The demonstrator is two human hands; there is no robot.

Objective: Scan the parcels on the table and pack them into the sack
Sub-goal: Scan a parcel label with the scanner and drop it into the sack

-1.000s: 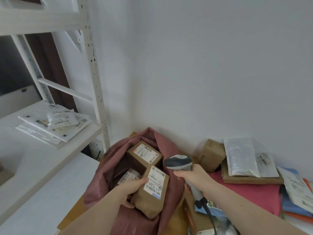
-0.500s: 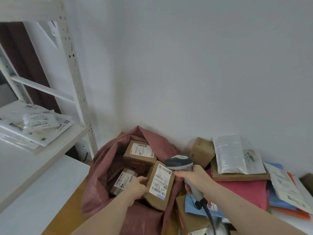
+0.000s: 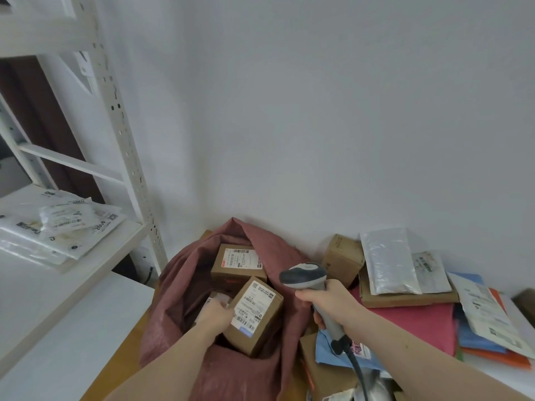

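White wall fills most of our view, with the worktop [image 3: 72,337] low in the corner below it. Our left hand [image 3: 215,314] has its grip closed on the side of a box [image 3: 254,314], and over the last second that box has dropped from the sack's mouth to lie tilted, label up, inside the sack [image 3: 179,299], just in front of another box [image 3: 237,263] already packed. Our right hand [image 3: 330,299] keeps its grip wrapped round the scanner [image 3: 305,276], which has held its place beside the sack, nose toward the label. We judge this parcel scanned and all but packed; letting go is what remains. More parcels [image 3: 405,270] wait piled to the right: a small carton [image 3: 343,257], flat mailers and coloured bags, so much of the job is still ahead. A shelf [image 3: 95,256] on the left carries white mailers [image 3: 58,227].
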